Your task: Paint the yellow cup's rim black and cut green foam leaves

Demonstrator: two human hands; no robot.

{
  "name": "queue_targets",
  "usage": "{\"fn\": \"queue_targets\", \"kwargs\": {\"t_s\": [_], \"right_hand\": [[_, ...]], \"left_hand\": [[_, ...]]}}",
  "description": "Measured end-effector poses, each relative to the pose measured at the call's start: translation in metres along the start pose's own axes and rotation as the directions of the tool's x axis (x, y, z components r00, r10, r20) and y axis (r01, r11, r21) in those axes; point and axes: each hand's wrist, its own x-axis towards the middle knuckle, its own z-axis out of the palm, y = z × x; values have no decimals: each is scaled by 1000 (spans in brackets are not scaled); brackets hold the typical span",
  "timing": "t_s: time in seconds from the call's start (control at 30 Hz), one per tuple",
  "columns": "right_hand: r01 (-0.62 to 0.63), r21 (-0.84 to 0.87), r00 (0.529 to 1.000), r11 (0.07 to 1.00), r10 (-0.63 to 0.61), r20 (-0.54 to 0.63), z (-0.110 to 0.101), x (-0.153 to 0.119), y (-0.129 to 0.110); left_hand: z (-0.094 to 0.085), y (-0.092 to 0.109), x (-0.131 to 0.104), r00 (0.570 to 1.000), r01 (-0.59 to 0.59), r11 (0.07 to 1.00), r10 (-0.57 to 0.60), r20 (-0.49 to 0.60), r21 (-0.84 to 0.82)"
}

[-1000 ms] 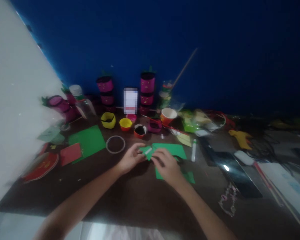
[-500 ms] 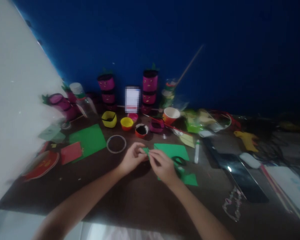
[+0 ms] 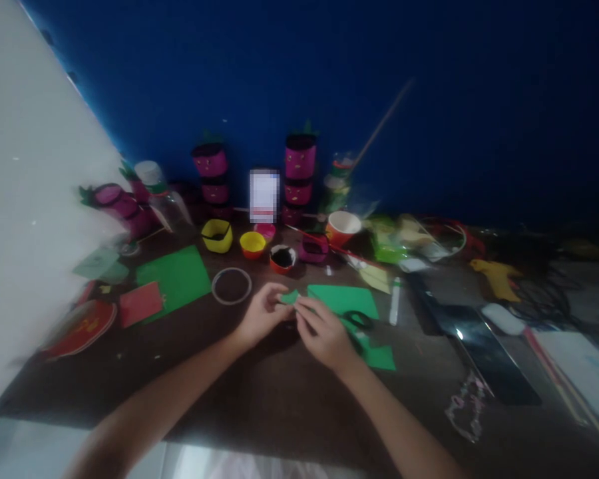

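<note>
Fingers of the left hand (image 3: 262,316) and right hand (image 3: 325,334), nearly closed, pinch a small curled green piece (image 3: 290,297) between them above a dark tabletop (image 3: 259,409) before a blue wall (image 3: 279,73). Both forearms (image 3: 180,374) slant inward, cut off below; blur obscures the piece's outline, and the right hand partly covers green paper (image 3: 347,301).

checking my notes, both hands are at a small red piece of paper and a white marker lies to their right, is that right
No: the head view shows the left hand and right hand at a small green piece of paper, not red; the white marker lies to their right.
</note>
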Motion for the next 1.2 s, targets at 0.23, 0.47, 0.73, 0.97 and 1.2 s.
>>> {"fn": "queue_targets", "kwargs": {"t_s": [0.23,0.47,0.73,0.97,1.2], "right_hand": [[-2,-8,1000,1000,2,-30,2,-2,0],[25,-50,999,998,-26,-20,1,-2,1],[70,-168,998,983,-68,13,-2,3,-3],[-20,-90,999,996,17,-32,1,2,-2],[-53,-25,997,998,52,-56,1,2,0]], "left_hand": [[0,-2,-1,1000,-16,999,16,-8,-32],[1,-1,-1,998,-47,997,50,-36,57],[0,-6,-2,994,-83,984,93,-53,160],[1,-5,-3,994,-78,985,90,-66,155],[1,-4,-3,994,-67,987,79,-76,146]]}}
